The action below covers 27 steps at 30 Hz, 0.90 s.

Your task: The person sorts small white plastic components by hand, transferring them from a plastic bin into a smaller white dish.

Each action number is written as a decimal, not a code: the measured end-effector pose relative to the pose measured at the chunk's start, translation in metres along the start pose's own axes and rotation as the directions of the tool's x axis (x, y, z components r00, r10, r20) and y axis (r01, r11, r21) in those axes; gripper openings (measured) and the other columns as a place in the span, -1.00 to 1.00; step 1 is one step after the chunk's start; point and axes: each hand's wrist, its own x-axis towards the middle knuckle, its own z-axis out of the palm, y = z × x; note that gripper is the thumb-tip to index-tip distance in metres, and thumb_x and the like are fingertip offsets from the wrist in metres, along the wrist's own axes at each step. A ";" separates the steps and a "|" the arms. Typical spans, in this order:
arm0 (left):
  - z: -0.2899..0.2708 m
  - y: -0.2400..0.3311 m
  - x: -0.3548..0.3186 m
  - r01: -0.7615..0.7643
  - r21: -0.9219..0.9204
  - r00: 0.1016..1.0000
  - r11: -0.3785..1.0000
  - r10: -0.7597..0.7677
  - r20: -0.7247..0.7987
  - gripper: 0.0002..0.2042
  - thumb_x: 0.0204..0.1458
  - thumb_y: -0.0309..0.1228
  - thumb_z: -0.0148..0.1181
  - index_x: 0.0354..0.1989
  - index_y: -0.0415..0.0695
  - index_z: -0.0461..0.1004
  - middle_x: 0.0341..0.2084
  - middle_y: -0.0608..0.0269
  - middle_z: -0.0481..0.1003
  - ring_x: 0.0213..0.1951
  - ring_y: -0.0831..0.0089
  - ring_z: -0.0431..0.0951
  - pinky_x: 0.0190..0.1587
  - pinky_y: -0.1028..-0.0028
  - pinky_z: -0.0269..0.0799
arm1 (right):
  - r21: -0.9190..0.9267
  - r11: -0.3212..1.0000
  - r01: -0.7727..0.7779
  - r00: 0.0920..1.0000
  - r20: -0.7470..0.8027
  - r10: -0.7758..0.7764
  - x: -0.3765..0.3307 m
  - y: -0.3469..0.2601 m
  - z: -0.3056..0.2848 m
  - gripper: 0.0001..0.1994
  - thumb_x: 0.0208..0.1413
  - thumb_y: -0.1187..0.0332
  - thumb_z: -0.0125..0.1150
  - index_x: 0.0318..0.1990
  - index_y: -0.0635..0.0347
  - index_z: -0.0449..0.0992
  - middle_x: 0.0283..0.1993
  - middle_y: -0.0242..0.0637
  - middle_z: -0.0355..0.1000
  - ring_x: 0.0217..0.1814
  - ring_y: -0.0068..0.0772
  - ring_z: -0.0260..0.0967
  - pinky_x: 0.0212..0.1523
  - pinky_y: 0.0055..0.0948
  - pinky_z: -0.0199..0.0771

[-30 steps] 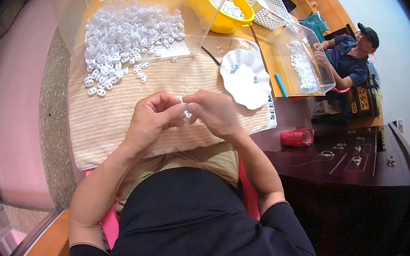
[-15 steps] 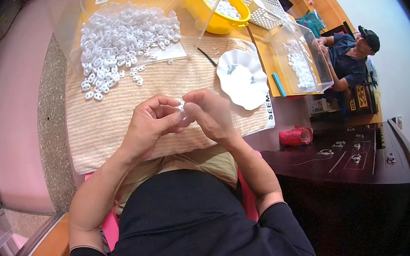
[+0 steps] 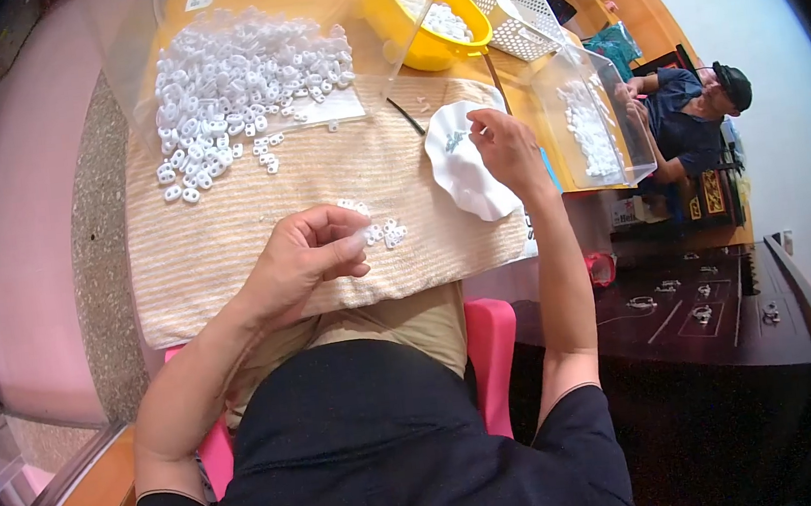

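My left hand is over the towel, its thumb and index finger closed on a small white two-holed plastic piece, mostly hidden by the fingertips. Several like white pieces lie on the towel right beside those fingers. My right hand is above the right side of a white wavy-rimmed dish. Its thumb and fingertips come together; whatever they hold, if anything, cannot be made out. Small grey-green bits lie in the dish. Farther back on the left spreads a big heap of white two-holed pieces.
A striped towel covers the near table. Beyond are a clear plastic bin, a yellow basin of white pieces and a white perforated basket. A black stick lies by the dish. Another person sits at right behind a clear box.
My hands have parted. The right moved right and away from me to the dish; the left stays near its place. White pieces on the towel beside it have come into sight.
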 end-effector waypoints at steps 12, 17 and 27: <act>0.001 0.000 0.000 0.055 -0.050 0.998 0.997 -0.054 0.028 -0.77 0.15 -0.48 0.13 -0.02 -0.20 0.45 -0.31 0.36 0.46 -0.28 0.59 0.50 -0.11 0.51 0.53 | -0.261 0.955 0.139 0.976 0.199 -0.088 0.023 0.017 0.014 -0.80 -0.01 0.47 0.15 -0.19 0.20 0.54 -0.31 -0.08 0.52 -0.16 -0.06 0.45 -0.08 -0.19 0.41; 0.004 0.002 0.000 0.071 -0.037 0.997 0.997 -0.070 0.021 -0.83 0.14 -0.47 0.14 -0.10 -0.16 0.43 -0.37 0.37 0.44 -0.31 0.60 0.49 -0.15 0.48 0.54 | -0.259 0.954 0.150 0.965 0.250 -0.084 0.028 0.017 0.015 -0.84 0.00 0.47 0.13 -0.25 0.22 0.55 -0.35 -0.06 0.52 -0.19 -0.05 0.45 -0.09 -0.18 0.42; 0.003 0.002 -0.001 0.065 -0.052 0.998 0.997 -0.066 -0.016 -0.83 0.11 -0.48 0.19 -0.13 -0.18 0.46 -0.31 0.35 0.45 -0.27 0.58 0.48 -0.13 0.47 0.53 | -0.258 0.957 0.135 0.963 0.263 -0.065 0.032 0.012 0.010 -0.87 -0.02 0.47 0.11 -0.30 0.23 0.53 -0.36 -0.05 0.51 -0.23 -0.03 0.46 -0.15 -0.18 0.43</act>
